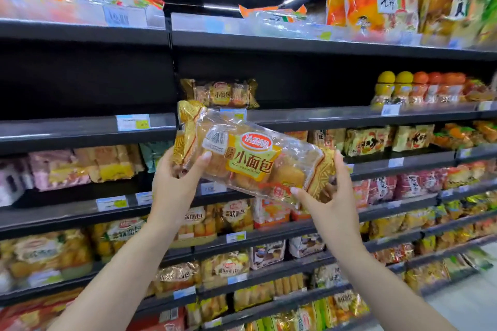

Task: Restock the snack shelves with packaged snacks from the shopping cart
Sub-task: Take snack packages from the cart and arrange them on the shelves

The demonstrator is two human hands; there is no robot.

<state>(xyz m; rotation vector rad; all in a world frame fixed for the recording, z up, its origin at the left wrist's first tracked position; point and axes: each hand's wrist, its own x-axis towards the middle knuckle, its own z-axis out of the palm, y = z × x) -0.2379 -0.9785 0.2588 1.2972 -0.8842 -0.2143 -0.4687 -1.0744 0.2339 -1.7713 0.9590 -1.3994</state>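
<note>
bread bag (250,161) mid-frame, long axis tilting upper left to lower right | left hand (176,183) and right hand (326,199) fingers pinching its ends | matching bag (219,93) on shelf (336,115) behind

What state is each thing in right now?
Bread pack: held in the air by both ends, tilted, sealed.
Left hand: grips the pack's left end.
Right hand: grips the pack's right end.
Shelf pack: lying alone on its shelf.
</note>
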